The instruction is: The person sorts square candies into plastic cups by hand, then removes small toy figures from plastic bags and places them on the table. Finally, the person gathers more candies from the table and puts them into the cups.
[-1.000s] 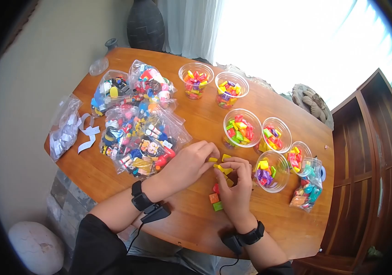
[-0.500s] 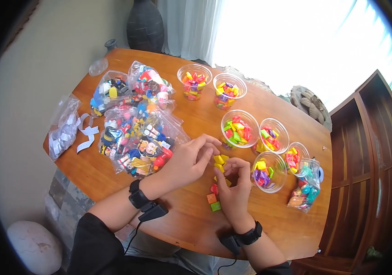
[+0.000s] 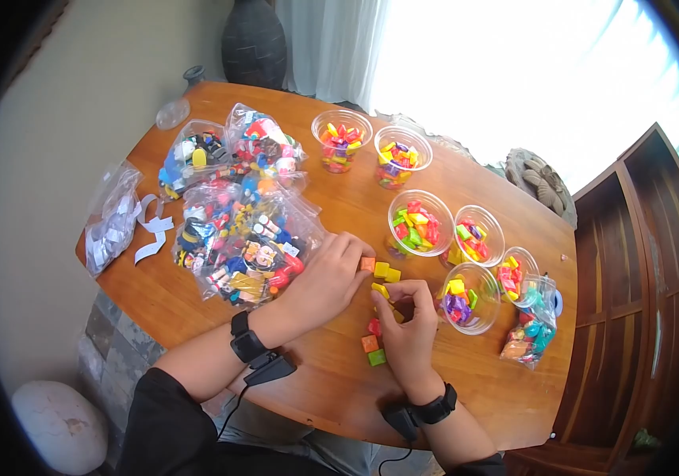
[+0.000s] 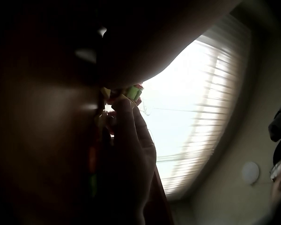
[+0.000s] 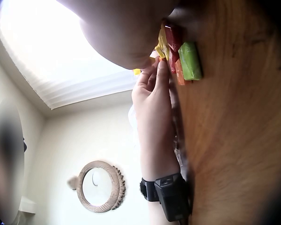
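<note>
My left hand (image 3: 338,270) pinches a small orange wrapped candy (image 3: 367,263) in the head view; the right wrist view shows it at the thumb tip. Close by, my right hand (image 3: 408,333) curls thumb and index finger round a yellow wrapped candy (image 3: 381,290). Two more yellow candies (image 3: 387,272) lie just beyond its fingertips. Beside the right thumb a short line of candies runs toward me, with a red one, an orange one (image 3: 370,343) and a green one (image 3: 377,358). The right palm partly hides others. The left wrist view is very dark.
Several clear plastic cups (image 3: 472,323) of colourful candies stand beyond and right of my hands. Clear bags of small figures (image 3: 252,246) fill the table's left side. White ribbon (image 3: 153,230) lies farther left. A small bag of toys (image 3: 531,333) sits near the right edge.
The left hand lifted slightly with no candy showing at its fingertips, then came back down; an orange candy now shows there. The right hand has barely moved.
</note>
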`<move>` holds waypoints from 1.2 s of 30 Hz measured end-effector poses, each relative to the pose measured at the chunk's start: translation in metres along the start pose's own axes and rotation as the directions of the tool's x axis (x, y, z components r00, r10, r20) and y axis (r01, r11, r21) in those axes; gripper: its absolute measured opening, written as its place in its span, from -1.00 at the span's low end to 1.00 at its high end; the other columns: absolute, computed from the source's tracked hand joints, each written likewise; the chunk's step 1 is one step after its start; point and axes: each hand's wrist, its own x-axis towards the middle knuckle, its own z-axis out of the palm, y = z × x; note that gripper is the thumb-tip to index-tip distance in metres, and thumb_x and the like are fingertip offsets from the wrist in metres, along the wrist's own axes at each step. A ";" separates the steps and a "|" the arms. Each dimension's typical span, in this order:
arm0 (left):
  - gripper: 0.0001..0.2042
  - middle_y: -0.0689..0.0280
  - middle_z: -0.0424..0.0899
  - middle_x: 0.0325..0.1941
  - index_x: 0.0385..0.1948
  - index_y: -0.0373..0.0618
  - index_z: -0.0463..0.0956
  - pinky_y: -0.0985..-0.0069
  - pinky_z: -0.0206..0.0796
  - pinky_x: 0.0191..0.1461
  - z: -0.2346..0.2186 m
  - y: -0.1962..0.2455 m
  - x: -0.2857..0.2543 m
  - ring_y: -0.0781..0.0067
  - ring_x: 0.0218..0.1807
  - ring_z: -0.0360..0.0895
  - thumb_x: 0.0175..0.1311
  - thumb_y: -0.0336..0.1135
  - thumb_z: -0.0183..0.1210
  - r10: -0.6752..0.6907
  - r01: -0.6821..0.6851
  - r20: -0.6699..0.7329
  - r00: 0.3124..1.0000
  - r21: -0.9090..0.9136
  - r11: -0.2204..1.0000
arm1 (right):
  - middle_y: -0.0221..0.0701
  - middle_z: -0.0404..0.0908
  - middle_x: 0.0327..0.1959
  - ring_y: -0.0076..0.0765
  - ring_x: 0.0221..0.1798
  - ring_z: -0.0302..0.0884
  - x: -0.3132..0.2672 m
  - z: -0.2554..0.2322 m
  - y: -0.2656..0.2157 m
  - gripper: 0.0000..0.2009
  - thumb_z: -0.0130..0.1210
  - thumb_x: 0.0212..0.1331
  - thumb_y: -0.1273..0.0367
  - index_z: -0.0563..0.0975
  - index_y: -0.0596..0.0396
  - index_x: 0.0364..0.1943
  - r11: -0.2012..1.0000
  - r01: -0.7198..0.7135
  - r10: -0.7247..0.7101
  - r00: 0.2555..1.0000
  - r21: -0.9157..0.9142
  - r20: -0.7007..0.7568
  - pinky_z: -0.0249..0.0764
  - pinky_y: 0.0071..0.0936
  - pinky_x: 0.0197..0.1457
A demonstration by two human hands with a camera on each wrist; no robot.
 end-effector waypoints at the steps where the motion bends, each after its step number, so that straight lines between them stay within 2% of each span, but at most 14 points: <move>1: -0.76 0.08 0.64 0.05 0.10 -0.22 0.60 0.11 0.45 0.26 0.000 0.000 0.000 -0.05 0.16 0.60 0.47 -0.48 0.30 -0.041 0.042 0.024 0.999 -0.037 0.998 | -0.35 0.62 -0.11 -0.46 -0.09 0.63 0.000 -0.001 -0.001 -0.78 0.46 0.31 0.56 0.62 0.17 -0.08 0.999 -0.037 0.037 0.999 0.001 0.002 0.61 -0.48 -0.07; 3: -0.78 0.10 0.67 -0.01 0.09 -0.22 0.61 0.16 0.49 0.17 0.000 0.000 0.000 0.01 0.08 0.65 0.47 -0.48 0.30 -0.019 0.018 -0.002 1.000 -0.058 0.998 | -0.28 0.64 -0.07 -0.36 -0.09 0.67 0.001 -0.002 -0.007 -0.78 0.49 0.28 0.54 0.63 0.18 -0.11 0.997 -0.073 0.073 0.997 0.000 0.006 0.65 -0.42 -0.06; 5: -0.80 0.11 0.70 -0.08 0.07 -0.22 0.63 0.21 0.53 0.09 0.001 0.003 0.001 0.06 -0.01 0.69 0.48 -0.48 0.31 0.005 -0.007 -0.026 1.000 -0.079 0.997 | -0.29 0.66 -0.03 -0.34 -0.06 0.66 0.004 -0.002 -0.013 -0.77 0.50 0.27 0.53 0.63 0.17 -0.12 0.994 0.031 -0.033 0.999 -0.101 -0.022 0.65 -0.41 -0.07; 7: -0.83 0.14 0.76 -0.13 0.04 -0.24 0.68 0.35 0.58 -0.10 -0.001 0.011 0.002 0.21 -0.16 0.76 0.51 -0.47 0.31 -0.061 0.058 0.000 0.998 -0.307 0.950 | -0.29 0.67 -0.01 -0.34 -0.06 0.65 0.005 0.000 -0.009 -0.77 0.51 0.26 0.53 0.63 0.17 -0.12 0.995 0.069 -0.071 0.997 -0.072 -0.037 0.64 -0.41 -0.09; 12: -0.84 0.23 0.81 -0.09 0.06 -0.25 0.71 0.48 0.63 -0.09 -0.006 0.021 0.003 0.47 -0.14 0.79 0.58 -0.44 0.26 -0.142 0.147 0.045 0.989 -0.427 0.892 | -0.29 0.67 0.00 -0.39 -0.08 0.65 0.005 0.001 -0.002 -0.77 0.51 0.25 0.54 0.64 0.16 -0.13 0.992 0.130 -0.130 0.990 0.001 -0.053 0.62 -0.46 -0.11; 14: -0.83 0.26 0.82 -0.06 0.07 -0.24 0.71 0.50 0.64 -0.05 -0.006 0.021 0.003 0.52 -0.11 0.79 0.60 -0.43 0.24 -0.185 0.214 0.108 0.977 -0.499 0.840 | -0.30 0.66 -0.03 -0.44 -0.07 0.68 0.003 -0.002 -0.006 -0.77 0.50 0.25 0.56 0.63 0.17 -0.14 0.999 -0.017 0.019 0.999 0.036 -0.030 0.63 -0.50 -0.09; 16: -0.84 0.27 0.82 -0.05 0.05 -0.23 0.71 0.51 0.65 -0.02 -0.006 0.020 0.002 0.58 -0.10 0.78 0.63 -0.43 0.21 -0.180 0.241 0.162 0.970 -0.543 0.805 | -0.31 0.65 -0.06 -0.45 -0.10 0.68 0.002 -0.006 -0.004 -0.76 0.50 0.25 0.57 0.62 0.17 -0.12 1.000 0.000 0.000 1.000 -0.011 -0.024 0.63 -0.50 -0.10; 18: -0.84 0.26 0.80 -0.03 0.07 -0.23 0.71 0.52 0.64 -0.02 0.000 0.015 0.000 0.57 -0.08 0.78 0.63 -0.44 0.19 -0.146 0.183 0.112 0.983 -0.521 0.834 | -0.32 0.64 -0.09 -0.47 -0.13 0.68 0.001 -0.005 -0.003 -0.75 0.49 0.26 0.58 0.61 0.18 -0.10 0.998 0.017 -0.018 1.000 -0.057 -0.018 0.63 -0.51 -0.10; 19: -0.83 0.25 0.78 -0.01 0.09 -0.22 0.70 0.52 0.64 -0.02 0.003 0.014 -0.001 0.57 -0.06 0.78 0.63 -0.44 0.18 -0.110 0.126 0.062 0.992 -0.495 0.860 | -0.34 0.62 -0.11 -0.48 -0.17 0.65 0.000 -0.002 -0.003 -0.74 0.49 0.26 0.58 0.60 0.18 -0.08 0.998 0.022 -0.020 0.999 0.052 -0.049 0.61 -0.52 -0.13; 23: -0.79 0.22 0.70 0.07 0.15 -0.21 0.66 0.52 0.63 0.00 0.002 0.010 0.002 0.51 -0.03 0.76 0.58 -0.49 0.21 -0.197 0.229 0.118 0.973 -0.527 0.819 | -0.38 0.57 -0.17 -0.50 -0.24 0.61 -0.001 0.006 -0.004 -0.69 0.47 0.28 0.59 0.60 0.17 0.02 0.975 -0.005 0.035 0.991 0.221 -0.133 0.59 -0.53 -0.17; 26: -0.71 0.15 0.61 0.14 0.19 -0.19 0.64 0.41 0.63 0.09 0.007 0.006 0.001 0.33 0.02 0.74 0.47 -0.54 0.26 -0.062 0.048 -0.039 0.997 -0.284 0.958 | -0.37 0.58 -0.14 -0.50 -0.24 0.61 0.001 0.000 -0.011 -0.69 0.46 0.29 0.59 0.63 0.17 0.06 0.996 0.018 -0.012 0.997 0.090 -0.072 0.59 -0.53 -0.16; 28: -0.65 0.10 0.58 0.19 0.18 -0.19 0.64 0.28 0.59 0.20 0.008 0.001 0.000 0.13 0.03 0.70 0.38 -0.56 0.30 0.171 -0.171 -0.058 0.983 0.006 0.985 | -0.36 0.58 -0.12 -0.51 -0.24 0.61 0.001 -0.001 -0.011 -0.70 0.46 0.30 0.59 0.65 0.17 0.06 0.997 0.041 -0.038 0.998 0.060 -0.052 0.59 -0.53 -0.16; 32: -0.64 0.11 0.62 0.12 0.18 -0.18 0.65 0.19 0.54 0.28 0.007 -0.002 0.000 0.06 0.07 0.68 0.36 -0.57 0.30 0.145 -0.143 -0.040 0.989 0.029 0.989 | -0.35 0.60 -0.05 -0.51 -0.20 0.58 0.000 0.000 -0.007 -0.72 0.47 0.28 0.57 0.67 0.17 0.02 0.998 0.040 -0.039 0.999 0.043 -0.022 0.57 -0.51 -0.17; 36: -0.69 0.15 0.73 -0.04 0.14 -0.21 0.65 0.26 0.62 0.14 0.000 0.002 0.003 0.20 -0.02 0.75 0.37 -0.59 0.29 -0.025 0.044 0.100 0.995 -0.197 0.979 | -0.34 0.60 -0.05 -0.48 -0.13 0.60 0.001 -0.002 -0.006 -0.71 0.49 0.26 0.56 0.66 0.17 0.01 0.998 0.068 -0.068 0.997 -0.008 -0.027 0.58 -0.50 -0.17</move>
